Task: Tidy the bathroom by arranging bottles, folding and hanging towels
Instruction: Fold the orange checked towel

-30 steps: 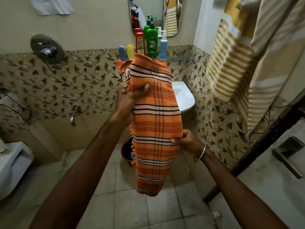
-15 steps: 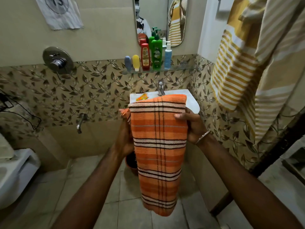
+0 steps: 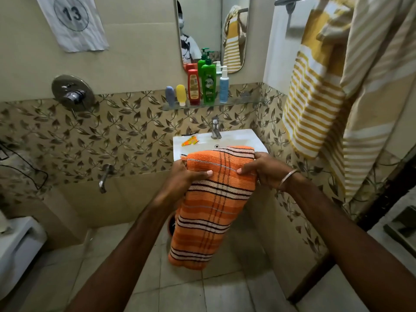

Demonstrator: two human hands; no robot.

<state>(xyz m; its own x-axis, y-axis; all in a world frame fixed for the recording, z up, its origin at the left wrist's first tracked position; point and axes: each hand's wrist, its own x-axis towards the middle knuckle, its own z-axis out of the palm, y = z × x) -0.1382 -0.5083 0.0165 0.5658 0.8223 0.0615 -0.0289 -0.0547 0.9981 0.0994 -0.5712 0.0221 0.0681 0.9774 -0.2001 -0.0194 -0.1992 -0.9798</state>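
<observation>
Change: the folded orange striped towel [image 3: 213,199] now sits lower, its top fold in front of the sink [image 3: 238,137] instead of level with the bottles.
Left hand [image 3: 184,179]: grips the towel's upper left edge, thumb on front.
Right hand [image 3: 263,170]: pinches the upper right corner.
Hidden: sink basin behind towel; yellow striped towel [image 3: 315,91] cut off at right.
Writing: "13" on the wall sheet [image 3: 73,21]; green pump bottle [image 3: 209,83] label blurred.

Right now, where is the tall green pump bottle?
In the head view, the tall green pump bottle stands on the glass wall shelf above the white sink, between the red bottle and the light blue spray bottle.
</observation>
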